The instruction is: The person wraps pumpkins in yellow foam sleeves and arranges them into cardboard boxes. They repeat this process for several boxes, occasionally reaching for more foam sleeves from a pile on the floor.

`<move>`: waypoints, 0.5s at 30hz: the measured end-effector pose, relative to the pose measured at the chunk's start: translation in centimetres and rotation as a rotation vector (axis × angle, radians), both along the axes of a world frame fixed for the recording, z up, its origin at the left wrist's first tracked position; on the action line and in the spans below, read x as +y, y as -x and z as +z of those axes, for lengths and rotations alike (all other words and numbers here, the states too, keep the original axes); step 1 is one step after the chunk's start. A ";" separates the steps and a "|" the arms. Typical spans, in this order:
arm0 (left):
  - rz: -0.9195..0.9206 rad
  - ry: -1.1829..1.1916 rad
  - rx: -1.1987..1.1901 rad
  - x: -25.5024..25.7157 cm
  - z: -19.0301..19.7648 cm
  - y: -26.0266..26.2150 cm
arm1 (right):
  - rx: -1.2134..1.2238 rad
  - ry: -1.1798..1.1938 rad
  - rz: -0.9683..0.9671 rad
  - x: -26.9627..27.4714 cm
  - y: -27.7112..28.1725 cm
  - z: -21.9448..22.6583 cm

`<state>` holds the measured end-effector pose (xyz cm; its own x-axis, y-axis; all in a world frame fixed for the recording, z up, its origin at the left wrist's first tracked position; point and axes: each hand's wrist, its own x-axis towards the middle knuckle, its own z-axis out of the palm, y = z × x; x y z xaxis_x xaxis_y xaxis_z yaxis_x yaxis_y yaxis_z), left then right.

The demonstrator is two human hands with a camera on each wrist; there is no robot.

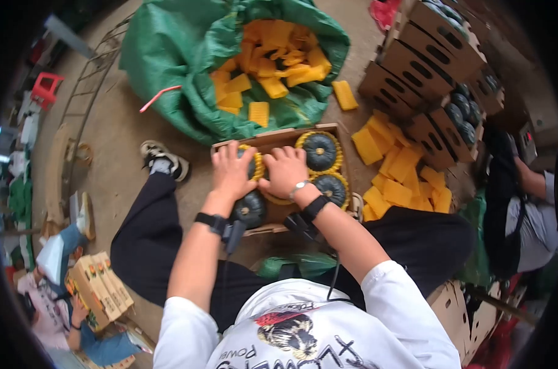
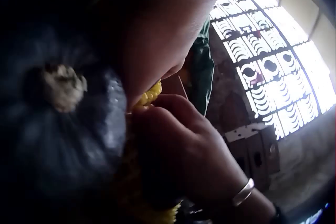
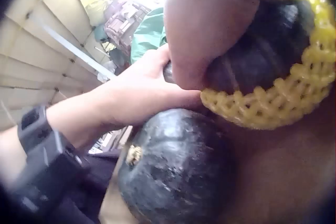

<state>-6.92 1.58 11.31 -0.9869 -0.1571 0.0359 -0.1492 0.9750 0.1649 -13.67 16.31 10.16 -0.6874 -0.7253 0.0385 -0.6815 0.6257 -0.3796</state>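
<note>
A cardboard box (image 1: 271,139) between the person's legs holds several dark green pumpkins. The left hand (image 1: 231,171) grips a pumpkin (image 1: 249,155) in the box's far left corner, with a yellow foam net (image 1: 259,166) showing on its right side. Beside it, the right hand (image 1: 285,171) holds a second pumpkin (image 3: 268,50), which sits in a yellow foam net (image 3: 268,106). The two thumbs come close together at the net's edge. A bare pumpkin (image 1: 251,209) lies near the left wrist. Two netted pumpkins (image 1: 319,152) fill the box's right side.
Beyond the box stands a big green sack (image 1: 168,67) of yellow foam nets (image 1: 273,86). More nets (image 1: 402,178) lie piled on the floor at right. Stacked cartons (image 1: 414,74) rise at far right. Another person (image 1: 51,307) handles a carton (image 1: 97,289) at lower left.
</note>
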 end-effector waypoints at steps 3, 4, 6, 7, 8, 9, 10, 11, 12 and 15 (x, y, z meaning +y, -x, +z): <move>-0.083 -0.052 -0.091 -0.4 0.5 0.0 | -0.518 0.419 -0.008 2.0 5.0 -0.2; -0.090 -0.086 -0.124 -0.3 1.0 -0.3 | -0.821 0.566 -0.027 3.6 8.0 1.8; -0.060 -0.141 -0.202 0.4 2.6 -1.0 | -1.094 0.817 -0.391 8.0 14.7 1.8; -0.009 -0.126 -0.184 0.9 3.3 -1.7 | -0.789 0.517 -0.468 10.5 17.9 1.6; 0.050 -0.102 -0.169 1.2 4.2 -2.3 | -0.298 0.134 -0.348 13.0 20.8 -1.0; 0.133 -0.185 -0.159 1.1 5.2 -2.7 | -0.225 -0.111 -0.249 16.0 23.1 -5.1; 0.159 -0.229 -0.064 0.5 5.5 -3.6 | -0.273 -0.241 -0.250 18.1 23.4 -8.3; 0.222 -0.295 -0.023 -0.2 6.0 -4.4 | -0.268 -0.410 -0.313 19.6 22.5 -9.6; 0.285 -0.366 0.024 -0.7 6.4 -5.1 | 0.021 -0.426 -0.198 22.3 22.2 -14.6; 0.443 -0.390 0.145 -2.1 7.0 -7.4 | -0.201 -0.489 -0.399 22.9 19.2 -19.1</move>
<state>0.46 -0.48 18.30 -0.8142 -0.5802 0.0217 -0.4762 0.6887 0.5467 -32.85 39.25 -8.92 -0.8665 -0.3147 -0.3875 -0.3070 0.9480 -0.0833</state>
